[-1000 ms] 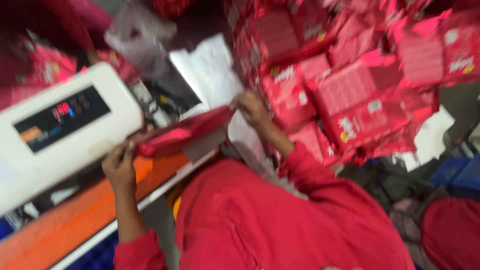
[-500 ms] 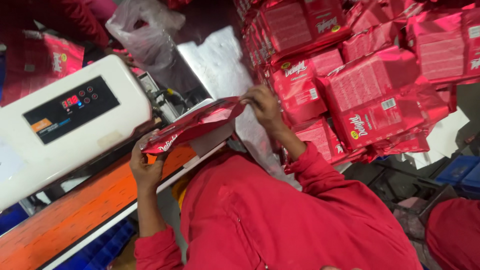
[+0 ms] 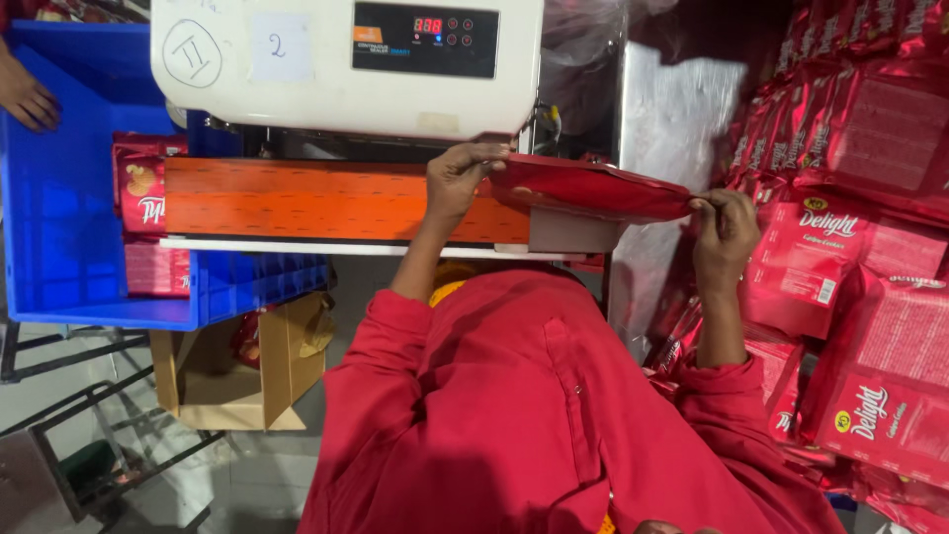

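The pack point(image 3: 593, 190) is glossy red foil, as are the stacked packs point(image 3: 870, 297). The machine point(image 3: 346, 59) casing is smooth cream plastic; the belt point(image 3: 326, 201) matt orange. Crate point(image 3: 59, 237): blue plastic. Box point(image 3: 227, 381): cardboard. Sleeves point(image 3: 514, 415): matt cloth.

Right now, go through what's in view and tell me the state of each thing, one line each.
Flat red foil packet: held level by both ends at the machine's entry.
Left hand: grip closed on the packet's left end.
Right hand: grip pinching the packet's right end.
White sealing machine: powered on, red digits lit on its dark panel.
Orange conveyor belt: bare.
Blue plastic crate: holds red packets.
Brown cardboard box: open.
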